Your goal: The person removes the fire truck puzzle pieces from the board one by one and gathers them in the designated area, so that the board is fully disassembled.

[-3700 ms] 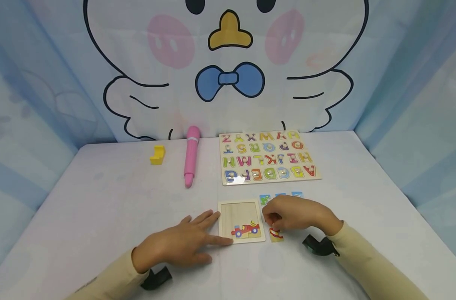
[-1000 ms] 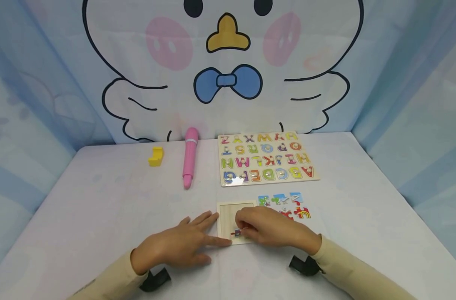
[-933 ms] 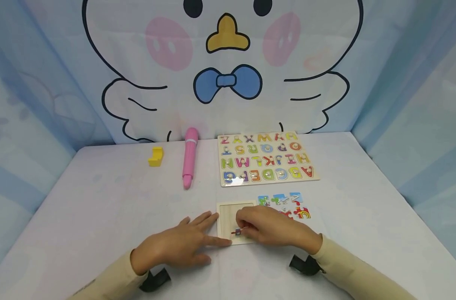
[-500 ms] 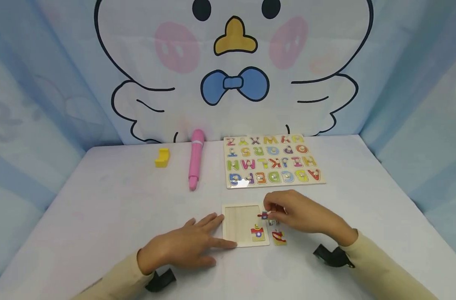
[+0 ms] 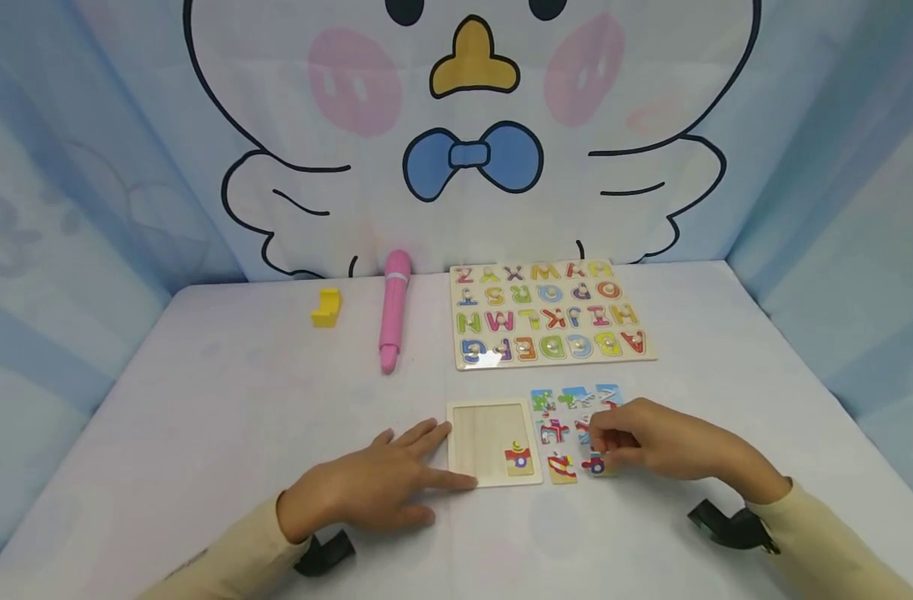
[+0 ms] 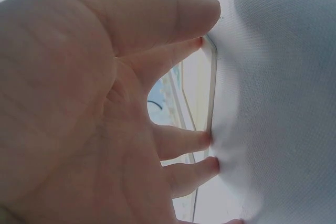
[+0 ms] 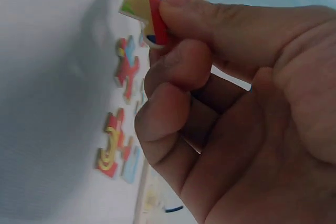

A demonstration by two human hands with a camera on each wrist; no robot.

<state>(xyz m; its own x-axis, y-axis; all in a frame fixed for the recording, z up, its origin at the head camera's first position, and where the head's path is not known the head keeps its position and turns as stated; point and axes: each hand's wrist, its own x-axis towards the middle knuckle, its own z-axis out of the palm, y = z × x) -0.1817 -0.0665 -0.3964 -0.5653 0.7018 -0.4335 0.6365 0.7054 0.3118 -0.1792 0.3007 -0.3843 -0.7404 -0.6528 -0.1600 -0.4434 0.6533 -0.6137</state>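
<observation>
My left hand (image 5: 373, 483) lies spread, its fingertips touching the left edge and near corner of a small wooden puzzle tray (image 5: 471, 433). One jigsaw piece (image 5: 519, 459) with a red shape and a wheel sits in the tray's near right corner. Right of the tray, my right hand (image 5: 654, 442) pinches a jigsaw piece (image 7: 144, 3) with a blue-rimmed wheel between thumb and forefinger, close above the table. Loose jigsaw pieces lie around that hand, among them a red one (image 5: 554, 431) and a red and yellow one (image 5: 562, 468). Some are partly hidden by the fingers.
Behind the tray lies a wooden alphabet board (image 5: 554, 317) with knobbed letters. Left of it are a pink marker-shaped stick (image 5: 394, 312) and a small yellow block (image 5: 326, 308). A printed curtain (image 5: 471, 225) closes off the table's far edge.
The right hand has lifted the wheel piece out of the tray and carried it right, to the loose pieces. The left hand keeps its place on the tray. The head view has shifted slightly.
</observation>
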